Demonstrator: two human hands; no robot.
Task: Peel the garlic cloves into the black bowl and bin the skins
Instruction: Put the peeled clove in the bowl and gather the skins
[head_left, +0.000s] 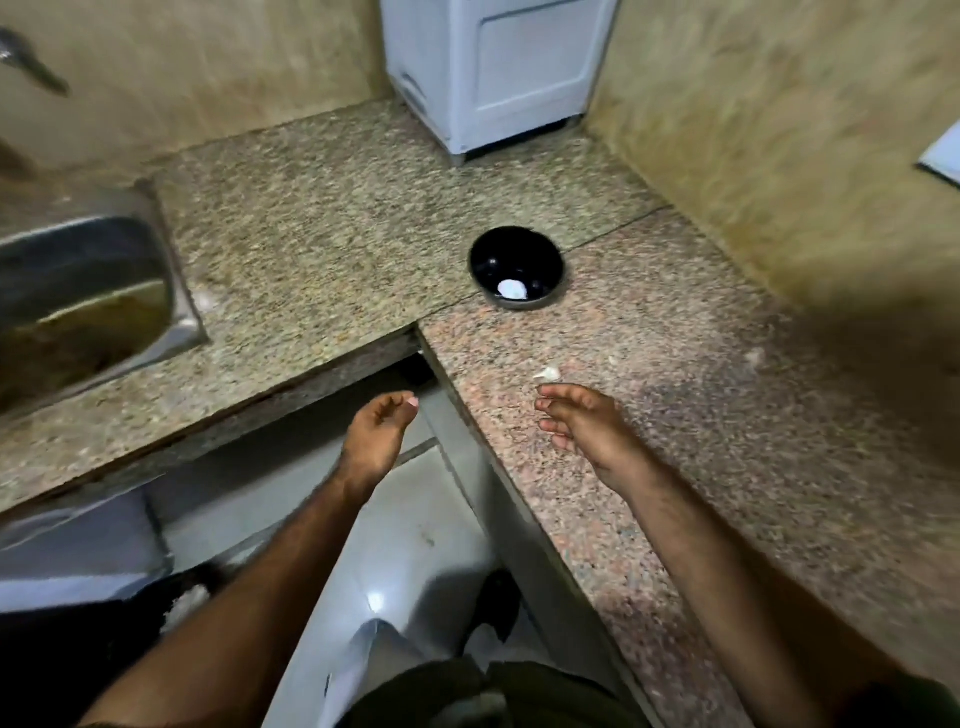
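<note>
- My right hand (582, 426) hovers low over the near part of the tabletop (675, 415), its grip loose: fingers relaxed and slightly apart, holding nothing.
- Just beyond its fingertips lies a garlic clove (549, 373), small and pale, near the tabletop's left edge. It looks unpeeled, though blur makes that hard to confirm.
- My left hand (376, 431) hangs off the edge to the left, over the gap above the floor. Its fingers are curled inward; I cannot tell whether they pinch a scrap of skin or nothing.
- Farther off, well apart from both hands, the black bowl (517, 267) sits on the tabletop with one white peeled clove (511, 289) inside.
- A steel sink (83, 291) lies far left; a white cabinet (498, 78) stands at the far corner.
- I judge I am between cloves, reaching for the next one.
- The next move calls for a short reach forward and a fingertip pinch on the clove, then bringing both hands together to strip it.
</note>
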